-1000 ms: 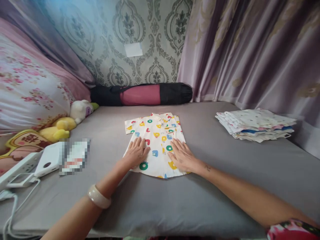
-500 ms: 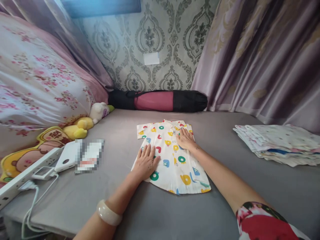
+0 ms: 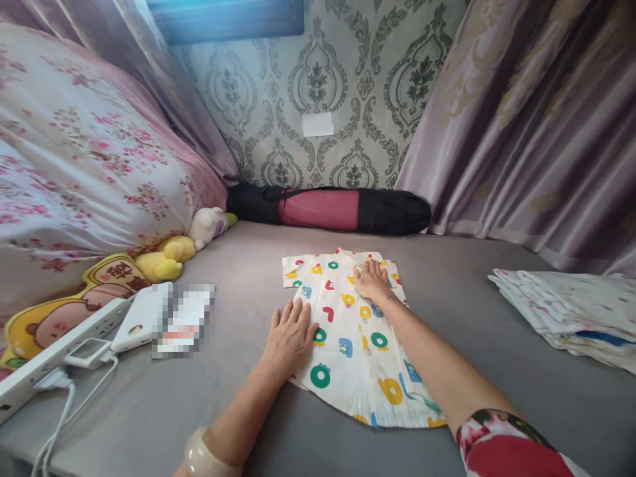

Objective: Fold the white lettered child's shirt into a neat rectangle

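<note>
A small white short-sleeved shirt printed with red, green, yellow and blue figures lies spread on the grey bed surface. My left hand rests flat along the shirt's left side, fingers stretched out and partly over the sheet. My right hand lies on the upper right of the shirt, near the collar, with its fingers extended. Neither hand grips the cloth. The right forearm covers part of the shirt's right edge.
A stack of folded cloths lies at the right. On the left are a power strip, a white power bank, a blurred-out item and plush toys. A black and pink rolled bag lies against the wall.
The view has shifted, so things sit lower and slightly to the right. My right hand has moved a little toward the collar; my left hand stays at the shirt's left side.
</note>
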Available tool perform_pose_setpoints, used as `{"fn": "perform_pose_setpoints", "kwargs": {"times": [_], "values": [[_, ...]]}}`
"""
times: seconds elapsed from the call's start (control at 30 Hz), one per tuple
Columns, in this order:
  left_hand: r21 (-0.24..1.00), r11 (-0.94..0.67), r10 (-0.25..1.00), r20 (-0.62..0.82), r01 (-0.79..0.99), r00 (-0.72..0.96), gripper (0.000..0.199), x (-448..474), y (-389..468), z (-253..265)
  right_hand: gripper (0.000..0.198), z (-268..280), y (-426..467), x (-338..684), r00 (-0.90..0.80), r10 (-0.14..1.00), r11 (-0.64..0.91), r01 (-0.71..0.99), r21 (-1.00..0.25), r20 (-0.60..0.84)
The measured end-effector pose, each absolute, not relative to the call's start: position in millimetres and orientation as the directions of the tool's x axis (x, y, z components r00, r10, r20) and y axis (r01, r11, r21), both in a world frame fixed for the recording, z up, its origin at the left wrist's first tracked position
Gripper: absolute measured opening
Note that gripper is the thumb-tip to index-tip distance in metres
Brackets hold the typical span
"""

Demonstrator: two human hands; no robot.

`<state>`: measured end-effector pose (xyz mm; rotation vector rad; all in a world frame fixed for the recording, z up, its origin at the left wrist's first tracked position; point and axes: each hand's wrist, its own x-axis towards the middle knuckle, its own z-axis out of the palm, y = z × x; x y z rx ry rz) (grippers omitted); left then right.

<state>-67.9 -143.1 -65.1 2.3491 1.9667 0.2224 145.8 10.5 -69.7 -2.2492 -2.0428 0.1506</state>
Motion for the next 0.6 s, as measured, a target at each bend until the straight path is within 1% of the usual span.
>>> {"fn": "perform_pose_setpoints", "kwargs": {"times": [0.1,0.13,0.23,0.3,0.33,0.4,0.5,0.6], "values": [[0.169,-0.208,0.971,0.153,0.963,0.183,0.036,-70,-141,-64,0.062,-68,14,141,0.115,0.993,-0.111,0.986,-0.122,0.026],[0.181,-0.201,0.969,0.177,0.963,0.169,0.034,-71,-140,-63,0.062,-67,15,137,0.1,0.994,-0.093,0.989,-0.117,0.048],[0.21,-0.093,0.979,0.195,0.973,0.052,0.032,-75,-139,-59,0.06,-65,18,120,-0.052,0.993,0.063,0.992,-0.112,0.104],[0.21,-0.003,0.984,0.175,0.978,-0.034,0.03,-79,-138,-57,0.06,-67,21,110,-0.152,0.983,0.164,0.979,-0.12,0.101],[0.209,0.031,0.985,0.162,0.978,-0.065,0.028,-81,-138,-56,0.06,-68,23,105,-0.175,0.981,0.184,0.975,-0.127,0.081],[0.217,0.071,0.984,0.143,0.974,-0.104,0.026,-85,-138,-56,0.061,-71,26,100,-0.181,0.983,0.183,0.974,-0.135,0.03],[0.261,0.114,0.98,0.126,0.959,-0.151,0.023,-88,-136,-57,0.06,-71,29,98,-0.159,0.987,0.155,0.978,-0.137,-0.019],[0.312,0.143,0.974,0.123,0.939,-0.189,0.021,-89,-134,-58,0.053,-61,26,90,-0.157,0.987,0.159,0.979,-0.128,0.027]]}}
